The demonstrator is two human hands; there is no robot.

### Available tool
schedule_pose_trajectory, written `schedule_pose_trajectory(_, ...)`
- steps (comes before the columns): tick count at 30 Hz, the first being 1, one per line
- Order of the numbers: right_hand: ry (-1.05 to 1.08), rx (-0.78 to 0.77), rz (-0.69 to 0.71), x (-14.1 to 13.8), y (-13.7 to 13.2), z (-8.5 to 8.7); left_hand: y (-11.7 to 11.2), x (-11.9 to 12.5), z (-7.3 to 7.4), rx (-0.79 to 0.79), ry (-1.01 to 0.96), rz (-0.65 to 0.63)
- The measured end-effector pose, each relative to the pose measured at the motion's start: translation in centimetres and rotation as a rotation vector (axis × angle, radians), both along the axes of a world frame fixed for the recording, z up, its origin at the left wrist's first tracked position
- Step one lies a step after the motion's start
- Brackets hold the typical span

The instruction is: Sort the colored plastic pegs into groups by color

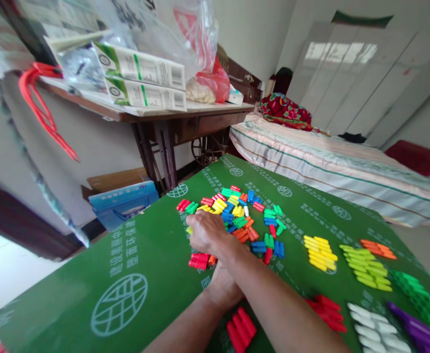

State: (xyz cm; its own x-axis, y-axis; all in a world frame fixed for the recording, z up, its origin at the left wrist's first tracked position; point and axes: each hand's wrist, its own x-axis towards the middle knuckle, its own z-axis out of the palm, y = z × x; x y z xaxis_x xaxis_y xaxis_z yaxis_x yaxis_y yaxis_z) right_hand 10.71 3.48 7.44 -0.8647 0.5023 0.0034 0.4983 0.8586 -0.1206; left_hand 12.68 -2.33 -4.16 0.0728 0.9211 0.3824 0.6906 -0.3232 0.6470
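Note:
A mixed pile of small coloured plastic pieces (237, 213) lies on a green printed board (127, 274). My right hand (205, 231) reaches across to the pile's left edge, knuckles up and fingers curled down; a yellow piece (189, 229) shows at the fingertips. My left hand (222, 289) rests on the board under my right forearm, and its fingers are hidden. A few red pieces (199, 261) lie just beyond it, and more red pieces (241, 327) sit by my left wrist.
Sorted heaps lie to the right: yellow (321, 252), lime (365, 267), orange (378, 249), green (420, 299), red (327, 311), white (378, 326), purple (418, 333). A sewing table with boxes (141, 81) and bags stands behind, a bed (328, 162) beyond.

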Motion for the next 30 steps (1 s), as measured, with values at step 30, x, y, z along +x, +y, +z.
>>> schedule_pose_trajectory(30, 0.538, -0.359, -1.559, 38.7, 8.3, -4.4, 1.1, -0.1, 3.1, 0.204, 0.464, 0.019)
